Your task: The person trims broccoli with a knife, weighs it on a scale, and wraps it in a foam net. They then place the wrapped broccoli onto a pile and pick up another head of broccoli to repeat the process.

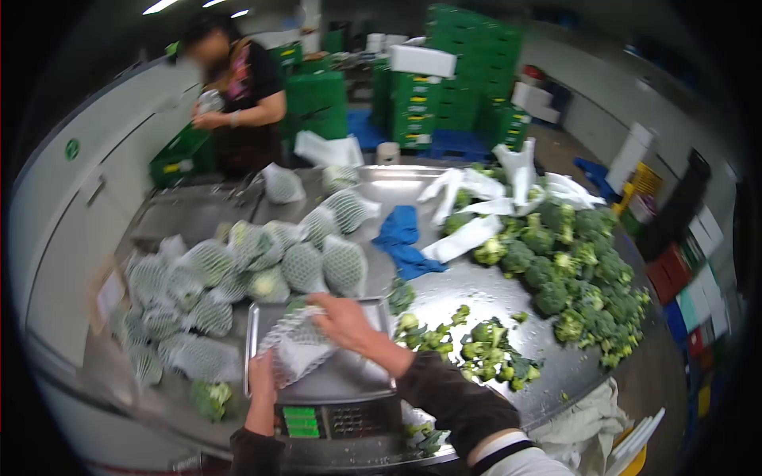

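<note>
A white foam net sleeve (302, 349) lies over the metal tray of a scale (371, 316), with a bit of green showing at its upper end. My left hand (263, 381) grips the sleeve's lower left end at the tray's left edge. At the sleeve's upper right, my right hand (347, 321) has its fingers closed on the net near the green part. The scale's green display (302, 422) faces me below the tray. Several net-wrapped heads (303, 267) are piled left of and behind the scale.
Loose broccoli (567, 270) is heaped at the right, with empty white sleeves (476, 234) beside it. Small florets (492, 349) and a blue cloth (405, 242) lie on the metal table. A co-worker (242, 103) stands at the back left. Green crates (476, 71) are stacked behind.
</note>
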Tool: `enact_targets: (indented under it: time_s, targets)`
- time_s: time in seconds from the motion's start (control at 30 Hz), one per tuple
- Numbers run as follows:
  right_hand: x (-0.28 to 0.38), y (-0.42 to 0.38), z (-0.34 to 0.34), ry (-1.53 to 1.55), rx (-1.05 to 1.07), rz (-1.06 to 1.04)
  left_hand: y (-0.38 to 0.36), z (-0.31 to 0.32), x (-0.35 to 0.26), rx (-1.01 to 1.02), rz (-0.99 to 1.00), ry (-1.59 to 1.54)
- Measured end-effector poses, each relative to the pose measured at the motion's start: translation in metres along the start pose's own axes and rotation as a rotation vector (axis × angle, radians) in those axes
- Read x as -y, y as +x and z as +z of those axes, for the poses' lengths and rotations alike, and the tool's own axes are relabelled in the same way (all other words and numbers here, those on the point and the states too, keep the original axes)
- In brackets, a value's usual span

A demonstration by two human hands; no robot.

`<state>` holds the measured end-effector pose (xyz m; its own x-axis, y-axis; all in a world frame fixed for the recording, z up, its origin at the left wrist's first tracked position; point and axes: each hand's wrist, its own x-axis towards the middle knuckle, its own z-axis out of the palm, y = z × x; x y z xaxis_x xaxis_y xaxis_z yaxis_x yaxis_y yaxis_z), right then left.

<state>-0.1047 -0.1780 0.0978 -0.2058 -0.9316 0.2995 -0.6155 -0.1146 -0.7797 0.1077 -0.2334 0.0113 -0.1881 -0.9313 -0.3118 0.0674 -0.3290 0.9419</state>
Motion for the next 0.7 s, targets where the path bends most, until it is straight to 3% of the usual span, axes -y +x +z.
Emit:
enact_targets:
  time_s: [0.03, 0.07, 0.1, 0.17, 0.2, 0.27, 0.3, 0.33, 0.37, 0.43, 0.47, 0.5, 0.53, 0.57, 0.63, 0.67, 0.7]
  targets:
    - [-0.014, 0.012, 0.018, -0.026, -0.26, -0.134, 0.034, -0.012, 0.021, 0.091, -0.112, -0.007]
    - [-0.013, 0.021, 0.024, -0.114, -0.24, 0.075, 0.036, 0.005, 0.014, 0.103, -0.122, -0.148]
    - [-0.021, 0.028, 0.031, -0.126, -0.27, 0.078, 0.031, 0.019, 0.006, 0.102, -0.137, -0.291]
    - [-0.045, 0.036, 0.048, -0.064, 0.036, 0.268, 0.023, 0.03, 0.001, 0.128, -0.132, -0.379]
    - [-0.042, 0.028, 0.05, -0.06, 0.024, 0.262, 0.022, 0.029, 0.001, 0.132, -0.134, -0.475]
    - [-0.026, 0.003, 0.033, 0.194, -0.142, -0.074, 0.03, -0.004, 0.043, 0.306, 0.097, -0.492]
    - [-0.004, -0.011, 0.014, 0.212, -0.1, -0.124, 0.023, 0.002, 0.037, 0.526, 0.004, -0.746]
    - [0.021, -0.029, -0.006, 0.232, -0.057, -0.165, -0.024, 0.018, -0.005, 0.531, -0.092, -0.766]
    - [0.039, -0.045, -0.023, 0.255, 0.021, -0.203, -0.075, 0.039, -0.036, 0.381, -0.157, -0.792]
    - [0.055, -0.071, -0.043, 0.284, 0.104, -0.232, -0.05, 0.016, -0.002, 0.488, -0.039, -0.678]
    - [0.057, -0.079, -0.047, 0.306, 0.22, -0.157, -0.06, 0.016, 0.005, 0.486, -0.041, -0.675]
    - [0.058, -0.085, -0.051, 0.328, 0.335, -0.085, -0.076, 0.017, 0.016, 0.409, -0.179, -0.803]
    - [0.06, -0.086, -0.058, 0.51, 0.578, 0.373, -0.093, 0.03, 0.008, 0.328, -0.316, -0.928]
    - [0.051, -0.09, -0.058, 0.515, 0.579, 0.37, -0.097, 0.038, 0.006, 0.326, -0.313, -0.924]
    - [0.018, -0.102, -0.05, 1.301, 0.398, 0.866, -0.101, 0.052, -0.001, 0.433, -0.449, -0.936]
    - [0.009, -0.111, -0.047, 1.308, 0.408, 0.873, -0.105, 0.056, -0.002, 0.476, -0.519, -0.946]
    - [0.001, -0.122, -0.044, 1.535, 0.257, 0.907, -0.109, 0.058, -0.002, 0.513, -0.585, -0.963]
